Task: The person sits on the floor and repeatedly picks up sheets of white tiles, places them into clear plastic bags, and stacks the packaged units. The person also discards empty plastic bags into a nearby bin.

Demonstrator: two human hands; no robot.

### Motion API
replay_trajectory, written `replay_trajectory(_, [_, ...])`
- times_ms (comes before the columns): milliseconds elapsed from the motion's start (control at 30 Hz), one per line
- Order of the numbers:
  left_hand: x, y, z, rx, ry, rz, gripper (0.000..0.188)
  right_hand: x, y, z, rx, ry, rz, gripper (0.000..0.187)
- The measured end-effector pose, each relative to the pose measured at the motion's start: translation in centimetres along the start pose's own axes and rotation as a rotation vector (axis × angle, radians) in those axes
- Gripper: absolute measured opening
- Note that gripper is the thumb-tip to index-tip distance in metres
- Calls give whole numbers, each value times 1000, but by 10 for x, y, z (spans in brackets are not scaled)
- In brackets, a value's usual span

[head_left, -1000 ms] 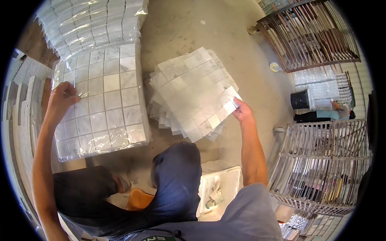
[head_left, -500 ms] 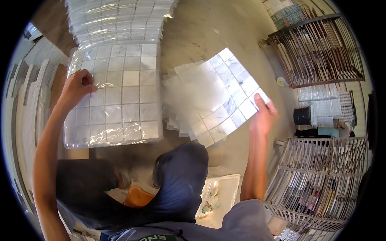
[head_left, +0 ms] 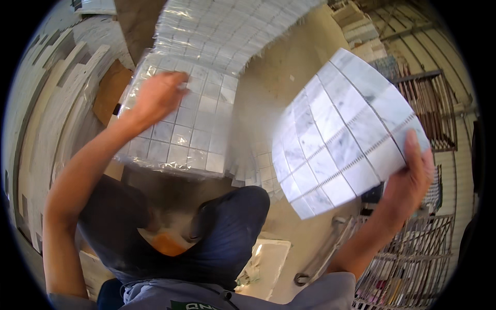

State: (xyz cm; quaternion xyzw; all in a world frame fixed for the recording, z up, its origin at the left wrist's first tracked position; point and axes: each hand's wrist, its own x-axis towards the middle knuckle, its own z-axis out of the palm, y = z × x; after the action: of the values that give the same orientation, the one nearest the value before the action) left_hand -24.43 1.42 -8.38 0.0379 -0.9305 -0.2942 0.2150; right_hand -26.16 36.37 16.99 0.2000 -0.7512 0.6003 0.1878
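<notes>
My right hand [head_left: 411, 173] grips the near right corner of a mosaic tile sheet [head_left: 336, 132], thumb on its face. The sheet of square grey-veined white tiles is raised in the air and bends between its rows. Over a stack of similar tile sheets [head_left: 199, 124], covered in shiny clear plastic film, is my left hand [head_left: 163, 95]. Its blurred fingers are curled together; what they hold, if anything, is hidden. More loose mosaic sheets [head_left: 266, 173] lie low down, partly hidden behind the raised sheet.
A tall plastic-wrapped stack of tile sheets [head_left: 222, 31] stands beyond the covered one. Pale slabs [head_left: 57, 98] lean at the left. A white bin [head_left: 274, 266] sits beside my knee. Slatted racks [head_left: 408, 258] hold thin panels at the right.
My right hand has lifted the mosaic sheet off the loose pile, upward and to the right. My left hand has moved right and farther over the wrapped stack. The whole view has shifted.
</notes>
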Motion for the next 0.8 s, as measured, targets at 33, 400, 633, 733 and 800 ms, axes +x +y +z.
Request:
replay_trajectory(33, [-2,7,9,-190,-85,-1,41,0,-19,-1,-66,28,-14,24])
replay_trajectory(400, [-82,74,17,-1981,-1027,-329,51,25,-71,14,210,-88,213,30])
replay_trajectory(633, [-139,37,-70,-1519,-343,-729,42,29,34,78,-18,-162,276,27])
replay_trajectory(733, [-140,19,-72,-1291,-162,-752,31,36,85,120,120,-222,336,25])
replay_trajectory(800, [-136,4,-65,-1253,-61,-756,26,47,124,146,112,-222,349,24])
